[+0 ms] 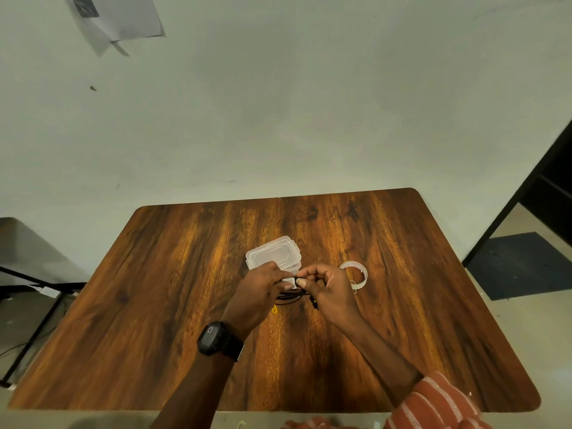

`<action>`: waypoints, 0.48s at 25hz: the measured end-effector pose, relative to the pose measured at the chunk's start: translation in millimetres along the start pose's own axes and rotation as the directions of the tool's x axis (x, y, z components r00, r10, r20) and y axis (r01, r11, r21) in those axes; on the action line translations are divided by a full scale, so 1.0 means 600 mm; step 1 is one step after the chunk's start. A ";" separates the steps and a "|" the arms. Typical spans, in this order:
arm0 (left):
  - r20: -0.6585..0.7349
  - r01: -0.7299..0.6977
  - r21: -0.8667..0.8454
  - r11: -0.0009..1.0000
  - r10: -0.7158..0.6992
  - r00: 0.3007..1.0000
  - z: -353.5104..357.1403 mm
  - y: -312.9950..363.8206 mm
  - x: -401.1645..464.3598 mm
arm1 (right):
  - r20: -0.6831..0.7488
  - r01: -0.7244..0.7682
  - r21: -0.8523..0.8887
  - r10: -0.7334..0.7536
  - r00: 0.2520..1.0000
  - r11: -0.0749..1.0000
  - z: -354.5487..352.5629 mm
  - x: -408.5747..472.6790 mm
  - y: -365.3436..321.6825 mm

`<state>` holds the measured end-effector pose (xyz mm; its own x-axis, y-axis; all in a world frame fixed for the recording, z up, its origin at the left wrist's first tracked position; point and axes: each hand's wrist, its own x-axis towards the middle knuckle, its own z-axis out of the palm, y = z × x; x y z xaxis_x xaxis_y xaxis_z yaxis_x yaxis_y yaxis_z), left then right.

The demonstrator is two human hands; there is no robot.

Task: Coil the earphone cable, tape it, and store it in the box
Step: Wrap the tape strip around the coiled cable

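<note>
Just in front of the box [274, 253], both hands, left hand [263, 289] and right hand [328, 289], pinch the cable [291, 297], fingers closed, its coil lying crosswise between them.

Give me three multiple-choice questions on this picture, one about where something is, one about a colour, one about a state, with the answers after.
1. Where does the tape roll lie?
A. right of the right hand
B. inside the box
C. at the table's far left corner

2. What colour is the earphone cable?
A. white
B. black
C. red

3. What state is the clear plastic box in?
A. lid on
B. lid off, lying beside it
C. tipped on its side

Answers: 1 A, the roll sits on the wooden table just past that hand. 2 B, dark strands hang between the left hand and the right. 3 A, the lid covers the top.
</note>
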<state>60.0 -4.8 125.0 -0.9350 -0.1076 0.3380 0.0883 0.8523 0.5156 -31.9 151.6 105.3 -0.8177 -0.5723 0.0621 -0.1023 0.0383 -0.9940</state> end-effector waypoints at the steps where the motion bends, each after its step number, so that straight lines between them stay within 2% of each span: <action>1: 0.029 0.006 0.014 1.000 -0.006 1.000 0.000 -0.003 0.000 | 0.012 0.003 -0.022 -0.002 1.000 1.000 0.001 0.001 -0.001; 4: 0.087 0.039 0.059 0.997 -0.044 0.995 0.002 -0.002 0.002 | 0.029 0.005 -0.044 -0.004 1.000 0.999 0.005 0.008 0.004; 8: 0.116 0.168 -0.089 0.982 -0.158 0.981 0.013 -0.008 0.003 | 0.099 -0.085 0.018 0.083 0.992 0.996 -0.001 0.022 0.023; 12: 0.164 0.274 -0.089 0.957 -0.258 0.952 0.053 -0.043 0.000 | 0.201 -0.106 -0.183 0.143 0.969 0.977 -0.020 0.033 0.054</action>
<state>46.8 -10.1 86.5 -0.9695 -0.2379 0.0595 -0.1416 0.7411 0.6563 -58.3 151.0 75.2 -0.6931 -0.7139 -0.0998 -0.1173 0.2483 -0.9616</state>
